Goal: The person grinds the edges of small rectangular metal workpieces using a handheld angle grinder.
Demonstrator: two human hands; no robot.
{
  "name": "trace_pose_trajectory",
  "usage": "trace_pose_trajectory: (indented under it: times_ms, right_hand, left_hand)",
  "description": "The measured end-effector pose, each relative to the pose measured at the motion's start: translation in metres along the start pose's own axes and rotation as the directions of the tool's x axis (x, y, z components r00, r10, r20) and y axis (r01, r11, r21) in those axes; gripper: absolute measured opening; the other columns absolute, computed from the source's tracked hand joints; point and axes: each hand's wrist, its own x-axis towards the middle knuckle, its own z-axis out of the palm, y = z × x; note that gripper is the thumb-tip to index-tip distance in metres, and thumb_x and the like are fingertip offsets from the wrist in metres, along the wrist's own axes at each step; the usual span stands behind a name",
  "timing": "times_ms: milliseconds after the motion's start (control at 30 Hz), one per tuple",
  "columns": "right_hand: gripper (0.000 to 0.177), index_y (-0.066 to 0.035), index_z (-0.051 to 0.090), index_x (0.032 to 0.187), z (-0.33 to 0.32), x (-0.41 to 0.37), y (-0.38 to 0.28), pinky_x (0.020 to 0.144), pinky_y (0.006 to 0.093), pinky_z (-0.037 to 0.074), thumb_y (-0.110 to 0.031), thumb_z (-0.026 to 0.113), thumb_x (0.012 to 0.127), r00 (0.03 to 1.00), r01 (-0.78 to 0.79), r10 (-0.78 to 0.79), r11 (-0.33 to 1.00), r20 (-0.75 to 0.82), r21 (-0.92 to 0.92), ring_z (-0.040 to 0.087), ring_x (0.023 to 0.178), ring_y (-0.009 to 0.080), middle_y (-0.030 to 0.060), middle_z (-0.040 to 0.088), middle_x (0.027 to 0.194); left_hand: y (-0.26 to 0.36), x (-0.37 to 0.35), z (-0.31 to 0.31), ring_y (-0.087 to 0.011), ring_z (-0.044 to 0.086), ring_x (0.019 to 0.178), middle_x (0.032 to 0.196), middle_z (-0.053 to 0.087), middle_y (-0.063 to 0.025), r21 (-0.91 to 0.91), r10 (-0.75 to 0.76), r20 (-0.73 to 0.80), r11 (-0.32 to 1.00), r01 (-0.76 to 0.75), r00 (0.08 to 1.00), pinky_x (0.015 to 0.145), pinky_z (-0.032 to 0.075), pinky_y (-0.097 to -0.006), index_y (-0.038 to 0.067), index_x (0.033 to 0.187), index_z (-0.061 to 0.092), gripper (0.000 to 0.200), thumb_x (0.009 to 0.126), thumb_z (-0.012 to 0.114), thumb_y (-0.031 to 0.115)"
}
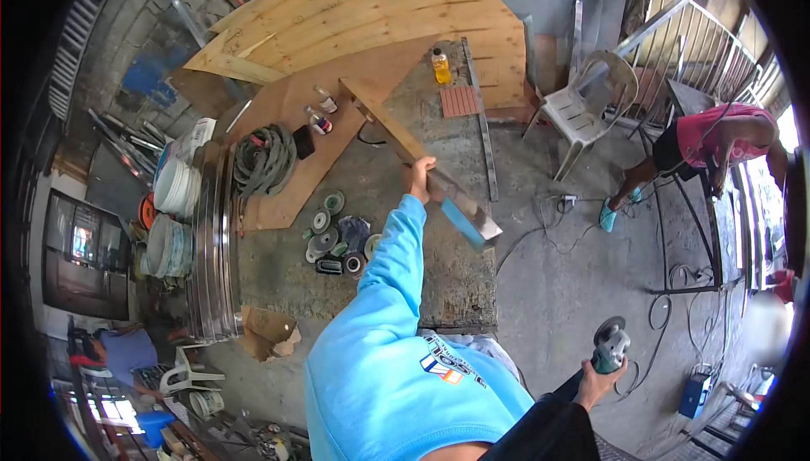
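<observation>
Fingers of left hand (pixel 418 179) curled tight round long, shiny, flat-sided metal bar (pixel 460 202); from my remote seat I see right hand (pixel 601 383) wrapped round green-and-silver angle grinder (pixel 609 350).

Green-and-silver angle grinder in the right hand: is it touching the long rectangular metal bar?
Apart: the head view shows grey floor between the grinder and the bar in the left hand.

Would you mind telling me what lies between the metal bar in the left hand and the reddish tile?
Only bare worktop shows between the metal bar and the reddish tile in the head view.
</observation>
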Motion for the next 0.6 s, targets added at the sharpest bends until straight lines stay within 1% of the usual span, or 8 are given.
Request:
trace_pose_trajectory:
  times_ms: [33,67,167,233,333,433,533,600]
  right_hand:
    - [0.102,-0.005,0.041,0.156,0.001,0.008,-0.006,0.112,0.0434,0.044,-0.003,0.084,0.063,0.998,0.057,-0.057,0.998,0.011,0.029,0.057,0.130,0.0351,0.0190,0.055,0.144]
    - [0.102,-0.005,0.041,0.156,0.002,0.015,-0.012,0.112,0.0434,0.044,-0.003,0.084,0.063,0.998,0.060,-0.060,0.997,-0.001,0.050,0.057,0.130,0.0351,0.0190,0.055,0.144]
    - [0.101,-0.007,0.041,0.155,0.002,0.019,-0.020,0.111,0.0416,0.045,-0.002,0.081,0.063,0.974,0.227,-0.225,0.969,-0.035,0.093,0.058,0.129,0.0330,0.0188,0.056,0.144]
    - [0.100,-0.008,0.042,0.155,-0.004,0.013,-0.028,0.109,0.0413,0.046,-0.002,0.081,0.063,0.979,0.204,-0.203,0.972,-0.023,0.114,0.060,0.126,0.0327,0.0186,0.057,0.142]
    - [0.099,-0.013,0.042,0.155,-0.004,-0.002,-0.022,0.104,0.0407,0.049,-0.002,0.080,0.064,0.980,0.198,-0.197,0.968,-0.026,0.156,0.065,0.118,0.0327,0.0181,0.064,0.132]
    - [0.097,-0.017,0.043,0.155,-0.009,-0.036,-0.017,0.100,0.0400,0.051,-0.001,0.077,0.065,0.976,0.216,-0.211,0.966,-0.045,0.146,0.068,0.111,0.0325,0.0177,0.069,0.122]
    - [0.098,-0.017,0.043,0.155,-0.022,-0.075,-0.009,0.100,0.0402,0.052,-0.002,0.075,0.064,0.988,0.155,-0.151,0.978,-0.038,0.138,0.068,0.109,0.0326,0.0171,0.069,0.121]
    - [0.099,-0.016,0.043,0.154,-0.019,-0.092,0.010,0.099,0.0407,0.053,-0.003,0.075,0.062,0.966,0.242,-0.224,0.960,-0.129,0.142,0.069,0.105,0.0329,0.0166,0.070,0.118]
  left_hand:
    - [0.006,0.012,-0.009,-0.0217,0.066,0.100,0.108,0.070,-0.0079,0.057,0.070,-0.004,0.996,-0.070,0.998,0.081,0.054,-0.0494,0.007,0.104,0.068,0.036,0.083,0.075,0.035]
    - [0.001,0.059,-0.036,-0.0240,0.068,0.096,0.109,0.069,-0.0105,0.051,-0.058,0.161,0.997,0.051,0.985,0.080,0.057,-0.0437,0.007,0.107,0.067,0.038,0.086,0.071,0.038]
    - [0.086,-0.023,-0.048,-0.0242,0.068,0.080,0.095,0.069,-0.0110,0.055,0.005,0.282,0.998,-0.021,0.959,0.072,0.057,-0.0386,0.005,0.107,0.066,0.039,0.092,0.065,0.041]
    - [0.102,-0.030,-0.072,-0.0234,0.066,0.069,0.088,0.069,-0.0092,-0.090,-0.018,0.556,0.993,0.082,0.831,0.068,0.057,-0.0348,0.005,0.110,0.066,0.038,0.094,0.062,0.039]
    - [0.096,-0.045,-0.127,-0.0221,0.066,0.069,0.090,0.069,-0.0095,-0.063,0.016,0.694,0.997,0.038,0.720,0.066,0.057,-0.0352,0.006,0.113,0.066,0.037,0.096,0.059,0.039]
    - [0.098,-0.095,-0.185,-0.0228,0.069,0.081,0.096,0.068,-0.0091,0.050,0.168,0.535,0.972,-0.230,0.828,0.072,0.059,-0.0360,0.005,0.121,0.062,0.042,0.087,0.070,0.029]
    - [0.100,-0.122,-0.244,-0.0267,0.070,0.106,0.127,0.064,-0.0117,0.021,0.542,0.475,0.781,-0.624,0.694,0.094,0.059,-0.0412,0.004,0.151,0.045,0.087,0.074,0.082,0.021]
    - [0.142,-0.158,-0.266,-0.0314,0.064,0.126,0.149,0.053,-0.0141,0.016,0.535,0.610,0.729,-0.684,0.585,0.103,0.055,-0.0445,0.005,0.166,0.028,0.123,0.062,0.090,0.028]
